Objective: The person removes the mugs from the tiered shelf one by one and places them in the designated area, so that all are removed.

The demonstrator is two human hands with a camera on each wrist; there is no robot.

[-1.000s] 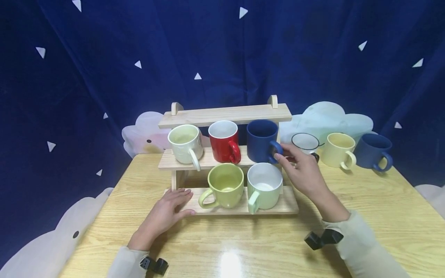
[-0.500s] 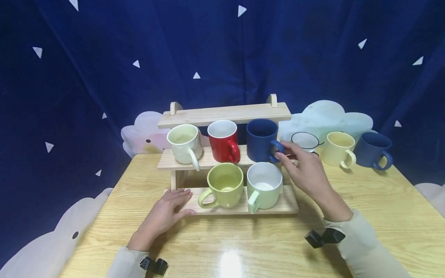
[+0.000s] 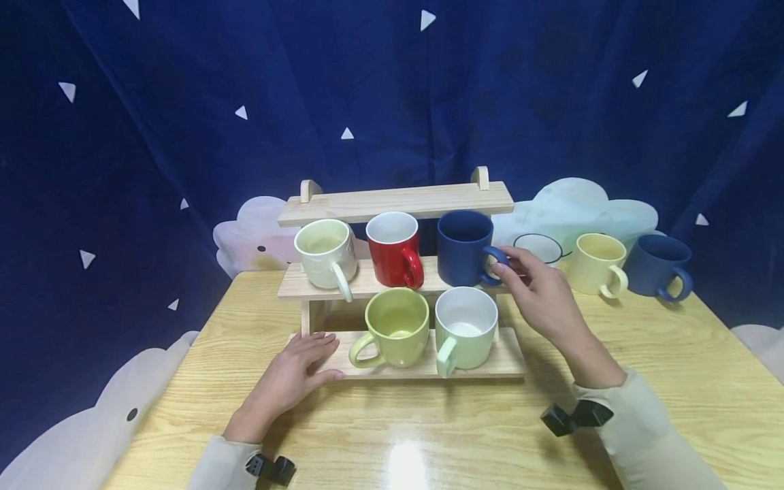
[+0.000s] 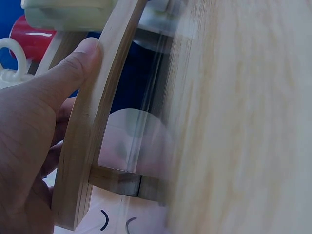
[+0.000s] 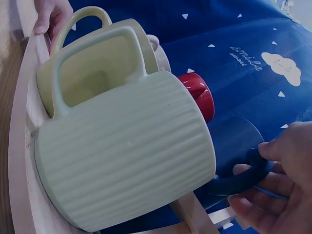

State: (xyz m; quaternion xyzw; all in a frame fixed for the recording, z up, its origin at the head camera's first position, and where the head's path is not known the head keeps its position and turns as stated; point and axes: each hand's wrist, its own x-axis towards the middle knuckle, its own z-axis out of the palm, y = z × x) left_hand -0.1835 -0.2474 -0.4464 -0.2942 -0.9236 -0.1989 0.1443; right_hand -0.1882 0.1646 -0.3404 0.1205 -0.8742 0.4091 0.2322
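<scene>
Right hand pinches a navy mug's handle at a wooden rack

The right hand's [image 3: 545, 299] grip is gripping the handle of a matte navy-blue mug [image 3: 461, 252], thumb against fingers. The mug is upright at the right end of the middle shelf of a pale wooden three-tier rack [image 3: 398, 201]. Beside it along that shelf are a glossy red mug [image 3: 390, 258] with a white inside and a pale greenish-white mug [image 3: 321, 264]. The left hand [image 3: 297, 371] rests relaxed on the left end of the bottom shelf, thumb at its front edge. That shelf also bears a yellow-green mug [image 3: 405, 340] and a ribbed mint-green mug [image 3: 474, 344]. On the wood-grain tabletop [image 3: 343, 435], right of the rack, stand a dark-rimmed white mug [image 3: 539, 249], partly hidden, a pale yellow mug [image 3: 589, 267] and a second navy-blue mug [image 3: 652, 269].
</scene>
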